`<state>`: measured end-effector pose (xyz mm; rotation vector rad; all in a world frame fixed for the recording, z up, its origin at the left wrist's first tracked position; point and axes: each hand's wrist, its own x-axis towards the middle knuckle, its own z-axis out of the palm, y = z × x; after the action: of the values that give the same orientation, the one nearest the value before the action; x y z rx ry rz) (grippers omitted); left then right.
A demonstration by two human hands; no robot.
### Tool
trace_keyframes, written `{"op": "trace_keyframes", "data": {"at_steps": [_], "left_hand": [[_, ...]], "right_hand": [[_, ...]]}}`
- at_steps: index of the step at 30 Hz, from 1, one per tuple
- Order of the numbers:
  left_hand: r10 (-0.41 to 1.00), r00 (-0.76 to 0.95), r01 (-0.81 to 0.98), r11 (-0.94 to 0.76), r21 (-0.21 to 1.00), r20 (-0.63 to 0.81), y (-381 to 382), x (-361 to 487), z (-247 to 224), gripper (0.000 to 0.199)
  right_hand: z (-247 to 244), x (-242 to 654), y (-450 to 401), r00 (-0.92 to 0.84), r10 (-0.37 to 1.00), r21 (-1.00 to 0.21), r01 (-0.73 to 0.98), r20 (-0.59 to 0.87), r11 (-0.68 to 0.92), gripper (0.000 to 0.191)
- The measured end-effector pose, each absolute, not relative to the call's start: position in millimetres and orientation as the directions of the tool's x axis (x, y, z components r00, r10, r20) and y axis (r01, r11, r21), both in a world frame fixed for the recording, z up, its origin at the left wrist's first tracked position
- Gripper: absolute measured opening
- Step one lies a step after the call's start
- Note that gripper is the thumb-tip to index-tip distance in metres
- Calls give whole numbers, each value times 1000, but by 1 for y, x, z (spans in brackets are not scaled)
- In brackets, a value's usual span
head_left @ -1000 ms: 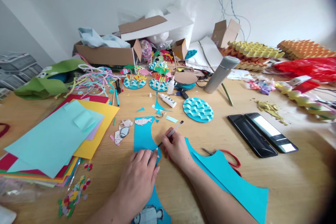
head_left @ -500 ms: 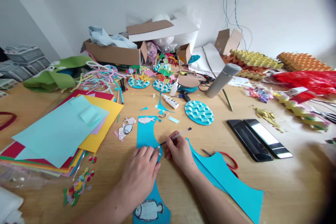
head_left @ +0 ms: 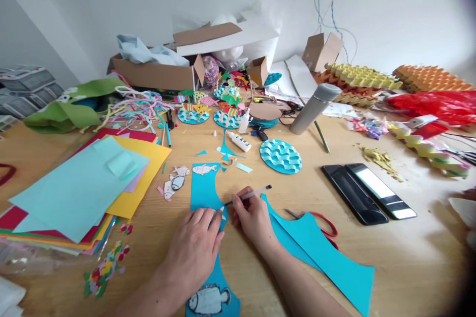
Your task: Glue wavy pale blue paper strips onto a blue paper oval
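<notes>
My left hand (head_left: 197,247) lies with its fingers flat on a strip of blue paper (head_left: 204,192), over most of a small white paper cutout. Only the cutout's tail (head_left: 223,212) shows past my fingertips. Pinched in my right hand (head_left: 255,218) is a pen (head_left: 256,191) with a clear barrel, its tip at that tail. A white fish cutout (head_left: 204,169) lies at the strip's far end, and a larger fish cutout (head_left: 208,300) at the near end. Left of the strip are several other small fish cutouts (head_left: 177,182).
Curved blue paper pieces (head_left: 334,252) partly cover red-handled scissors (head_left: 327,225) on the right. Two phones (head_left: 353,195) lie beyond them. Coloured paper sheets (head_left: 82,183) are stacked at left. Glue bottles (head_left: 240,141), a wavy blue disc (head_left: 281,156) and a grey flask (head_left: 314,109) stand or lie farther back.
The camera view has shifted slightly. My left hand stays on the blue strip, and the pen tip remains by the small cutout's tail with hardly any visible movement.
</notes>
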<state>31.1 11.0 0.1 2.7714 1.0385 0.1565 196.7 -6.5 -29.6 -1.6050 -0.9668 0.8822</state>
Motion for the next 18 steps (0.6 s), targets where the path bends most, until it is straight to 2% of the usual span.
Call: {"op": "trace_keyframes", "data": {"at_steps": [5,18], "left_hand": [[648,760,628,-749,211,42,12,31,0,33],[634,773,625,-763,164,7,12,31,1,38]], "right_hand": [[-31,196,-8,417,908,-963,225,-40,-146,29],[-33,197,-10,381,910,-917,399,164,-1,22]]}}
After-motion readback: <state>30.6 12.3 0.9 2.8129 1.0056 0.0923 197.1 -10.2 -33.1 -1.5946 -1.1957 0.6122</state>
